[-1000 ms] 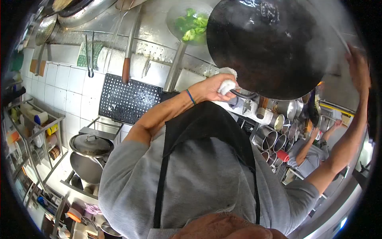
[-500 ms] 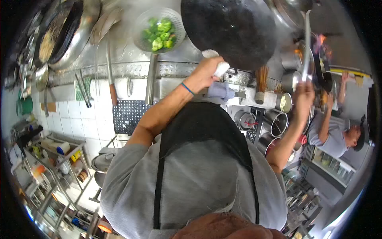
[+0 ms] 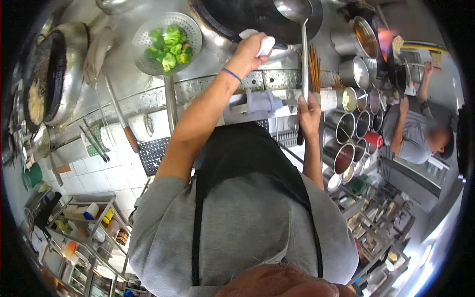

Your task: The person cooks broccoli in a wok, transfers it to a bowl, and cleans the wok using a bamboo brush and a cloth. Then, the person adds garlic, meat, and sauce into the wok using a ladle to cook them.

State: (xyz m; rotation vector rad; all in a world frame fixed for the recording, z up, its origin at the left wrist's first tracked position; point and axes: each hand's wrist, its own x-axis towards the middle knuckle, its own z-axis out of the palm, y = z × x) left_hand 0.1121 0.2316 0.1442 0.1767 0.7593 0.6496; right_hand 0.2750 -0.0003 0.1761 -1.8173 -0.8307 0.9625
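Observation:
My left hand point(image 3: 249, 53), with a blue band at the wrist, is closed around a folded white cloth point(image 3: 266, 45) at the near edge of a large black wok point(image 3: 235, 17). Whether the fingers also grip the wok's handle under the cloth is hidden. My right hand point(image 3: 309, 116) holds a long-handled metal ladle point(image 3: 305, 62) upright in the view, its bowl over the wok's right side. Left of the wok, a perforated strainer point(image 3: 141, 49) carries broccoli florets point(image 3: 170, 47). A bluish-grey folded cloth point(image 3: 262, 102) lies on the counter edge between my forearms.
Several metal pots point(image 3: 340, 126) stand to the right, near a bundle of thin sticks point(image 3: 314, 69). Flames point(image 3: 385, 42) rise at a far-right burner, where a co-worker point(image 3: 415, 131) stands. Another wok point(image 3: 74, 64) and long-handled utensils point(image 3: 118, 109) are on the left.
The ladle in my right hand has swung left and now hangs over the wok. The wok and my left hand sit further up and left in the view, which has itself shifted.

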